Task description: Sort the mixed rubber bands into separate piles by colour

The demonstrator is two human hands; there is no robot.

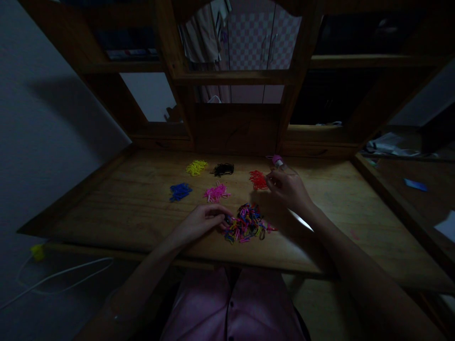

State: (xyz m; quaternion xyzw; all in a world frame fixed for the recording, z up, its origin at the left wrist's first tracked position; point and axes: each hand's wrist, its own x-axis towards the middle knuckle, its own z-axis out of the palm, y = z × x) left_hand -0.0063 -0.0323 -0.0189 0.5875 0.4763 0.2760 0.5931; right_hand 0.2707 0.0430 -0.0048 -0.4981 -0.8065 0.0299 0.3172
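1. While the left hand (pixel 212 219) curled partly open at the near edge of the mixed pile (pixel 250 222), its fingertips met the small pieces, probably to loosen them.
2. The right hand (pixel 290 189) had its fingertips drawn together at the edge of the red pile (pixel 257 180); in such dim light, I could not tell whether either hand gripped a piece.
3. Beyond the left hand lay the yellow pile (pixel 196 167), black pile (pixel 223 169), blue pile (pixel 180 191) and pink pile (pixel 216 192), spaced apart, seemingly so colours stayed unmixed.
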